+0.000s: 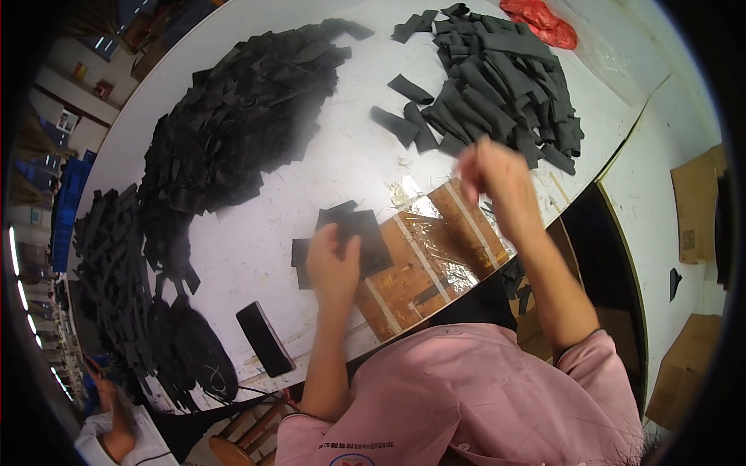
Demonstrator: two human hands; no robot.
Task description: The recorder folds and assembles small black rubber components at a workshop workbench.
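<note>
Left hand (332,262): fingers over flat black fabric pieces (375,242), thumb apart, can't tell if gripping. Right hand (501,182): fingers curled, blurred, can't tell if holding anything; dark fabric strips (497,85) heaped just beyond them. Taped wooden board (396,299) between both hands' fingers.

the dark pieces (373,237) look like matt cloth, and so do the grey strips (497,78). the board (402,276) is brown wood, its middle covered by a clear, wrinkled, glossy film (437,233) throwing back glare. the tabletop (241,241) looks smooth and only faintly shiny. the red bag (548,22) is crinkled, shiny plastic; the box (694,206) is matt cardboard; the shirt (497,388) is matt cloth.
</note>
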